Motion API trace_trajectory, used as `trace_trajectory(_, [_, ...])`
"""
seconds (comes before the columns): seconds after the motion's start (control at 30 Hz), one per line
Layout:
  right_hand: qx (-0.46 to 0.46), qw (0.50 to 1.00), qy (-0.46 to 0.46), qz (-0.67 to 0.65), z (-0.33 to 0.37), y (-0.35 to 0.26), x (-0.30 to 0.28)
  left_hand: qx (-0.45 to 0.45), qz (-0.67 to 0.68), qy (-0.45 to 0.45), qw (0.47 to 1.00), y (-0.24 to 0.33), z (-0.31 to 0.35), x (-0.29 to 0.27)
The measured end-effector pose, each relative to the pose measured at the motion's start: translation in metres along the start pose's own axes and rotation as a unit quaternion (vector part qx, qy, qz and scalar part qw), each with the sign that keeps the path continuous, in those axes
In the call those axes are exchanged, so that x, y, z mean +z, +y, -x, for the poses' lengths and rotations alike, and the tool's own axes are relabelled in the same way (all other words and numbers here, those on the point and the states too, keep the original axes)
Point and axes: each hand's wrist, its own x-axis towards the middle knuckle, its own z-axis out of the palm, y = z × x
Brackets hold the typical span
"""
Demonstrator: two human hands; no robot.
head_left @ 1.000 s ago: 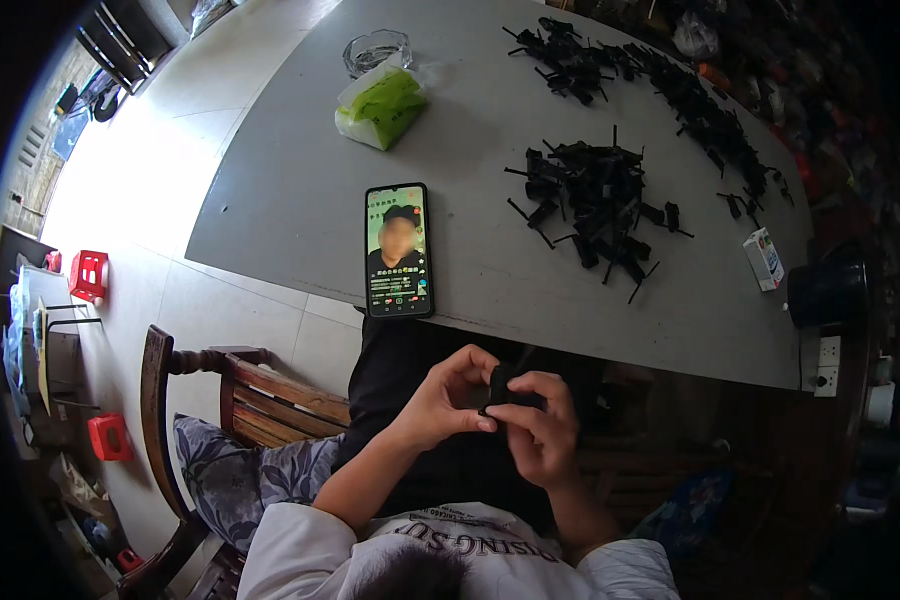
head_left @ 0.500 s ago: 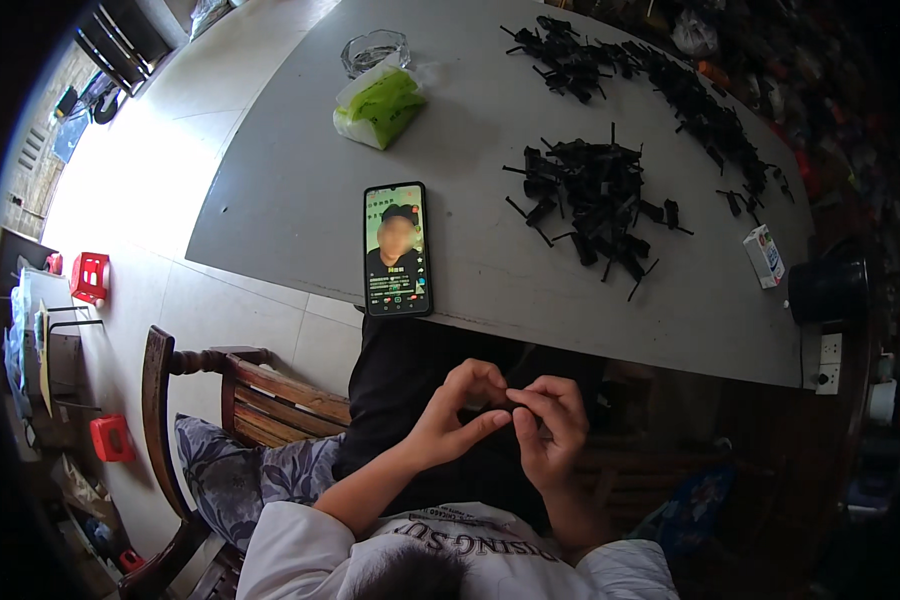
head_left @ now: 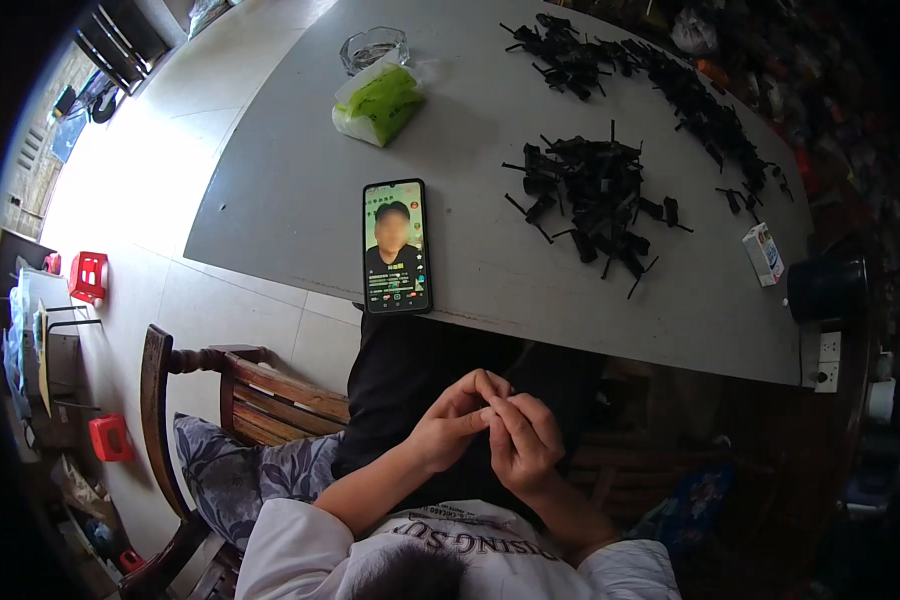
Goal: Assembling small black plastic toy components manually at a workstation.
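Over my lap, just below the table's near edge, my left hand (head_left: 454, 420) and my right hand (head_left: 523, 440) meet at the fingertips. The fingers of both are curled and pinched together. Whatever lies between them is hidden or too small to make out. Beyond them, on the grey table (head_left: 490, 250), a phone (head_left: 394, 245) lies face up with its screen lit, showing a person. Farther right on the tabletop is a heap of small black plastic parts (head_left: 595, 195) with thin stems sticking out.
More black parts (head_left: 690, 95) spread along the far right edge. A small white box (head_left: 763, 254) stands by a black container (head_left: 827, 289). A green-and-white packet (head_left: 378, 105) and glass ashtray (head_left: 374, 48) lie far left. Beside me is a wooden chair (head_left: 285, 395) with a patterned cushion (head_left: 235, 470).
My right hand has moved left toward my left hand, and its fingers have closed in. The gap between the two hands has narrowed. The picture on the phone has shifted slightly.
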Motion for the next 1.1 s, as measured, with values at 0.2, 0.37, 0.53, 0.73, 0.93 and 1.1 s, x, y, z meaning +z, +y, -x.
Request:
trace_trajectory(0.2, [-0.001, 1.000, 0.008, 0.000, 0.005, -0.006, -0.004, 0.008, 0.010, 0.006, 1.000, -0.002, 0.007, 0.008])
trace_trajectory(0.37, [0.003, 1.000, 0.008, 0.001, 0.005, -0.004, -0.005, -0.016, 0.026, 0.040, 0.999, -0.006, 0.009, 0.008])
trace_trajectory(0.53, [0.132, 0.980, -0.017, -0.146, -0.005, 0.015, -0.013, -0.016, -0.109, 0.049, 0.993, 0.007, -0.001, 0.013])
trace_trajectory(0.73, [0.388, 0.717, -0.008, -0.579, 0.001, 0.034, -0.017, 0.087, -0.555, -0.075, 0.824, 0.023, -0.006, 0.017])
trace_trajectory(0.93, [0.308, 0.900, -0.124, -0.283, 0.006, 0.043, -0.023, 0.256, -0.648, -0.063, 0.715, 0.028, -0.015, 0.017])
trace_trajectory(1.1, [0.106, 0.990, -0.045, -0.086, -0.006, 0.018, -0.020, 0.175, -0.653, -0.026, 0.736, 0.018, -0.007, 0.007])
